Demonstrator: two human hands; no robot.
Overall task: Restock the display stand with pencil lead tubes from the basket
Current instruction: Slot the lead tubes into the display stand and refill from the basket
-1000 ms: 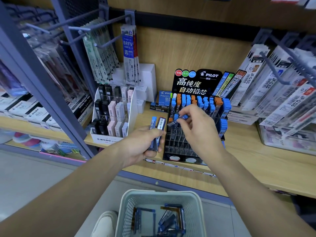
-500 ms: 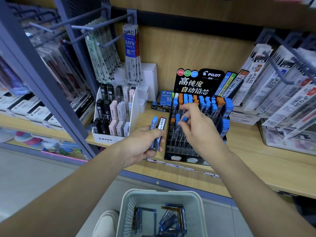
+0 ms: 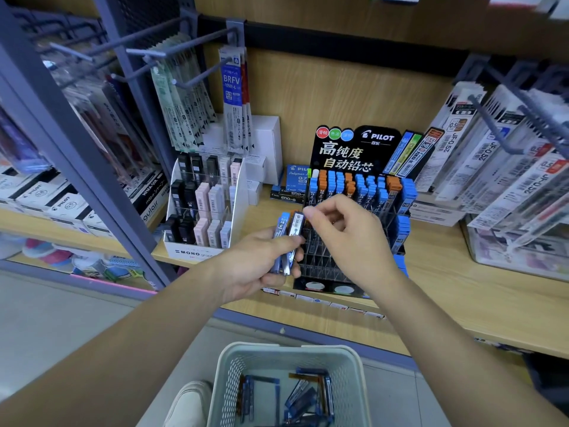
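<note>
Your left hand (image 3: 257, 266) grips a small bundle of lead tubes (image 3: 288, 238), with the fingers curled round them. It holds them nearly upright, just in front of the left edge of the display stand (image 3: 354, 146). Your right hand (image 3: 351, 238) is close beside it with bent fingers, and its fingertips (image 3: 308, 212) reach the top ends of the bundle; whether they pinch one tube I cannot tell. The stand sits on the wooden shelf (image 3: 462, 288), and its back rows carry blue and orange capped tubes (image 3: 363, 186). Below your arms, the basket (image 3: 286, 352) holds more loose tubes (image 3: 304, 396).
</note>
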